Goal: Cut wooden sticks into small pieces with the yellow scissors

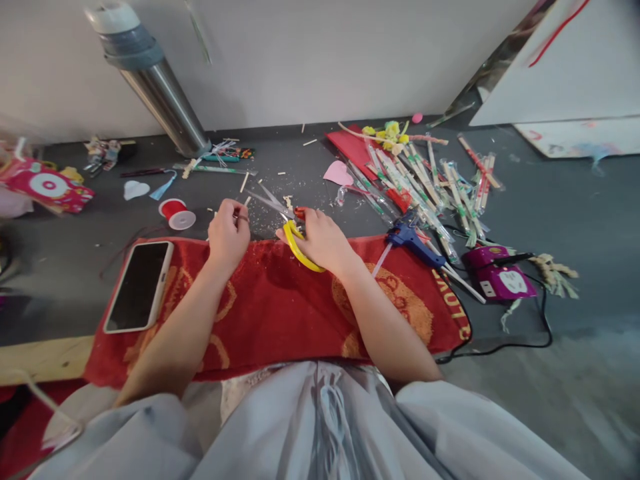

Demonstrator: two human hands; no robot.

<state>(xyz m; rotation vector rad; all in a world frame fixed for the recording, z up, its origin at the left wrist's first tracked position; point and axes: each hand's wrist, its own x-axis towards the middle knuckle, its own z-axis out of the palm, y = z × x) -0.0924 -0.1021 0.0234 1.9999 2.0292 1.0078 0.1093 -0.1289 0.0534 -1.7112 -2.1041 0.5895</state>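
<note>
My right hand (323,239) is closed around a pair of scissors (301,250) with yellow on the handle. The two blades stand apart and point up and to the left, toward the space in front of my other hand. A small red bit shows at the right fingertips. To the left, my left hand (229,230) is closed in a pinch; whatever is between its fingers is too small to make out. Pale crumbs and short stick pieces (245,182) lie scattered on the dark table around the blades. Both forearms rest over a red towel (280,300).
A steel flask (165,93) stands at the back left. On the left are a phone (139,287) and a red ribbon spool (177,215). Wrapped sticks (415,177), a blue glue gun (415,241) with a cord, and a purple box (500,273) lie on the right.
</note>
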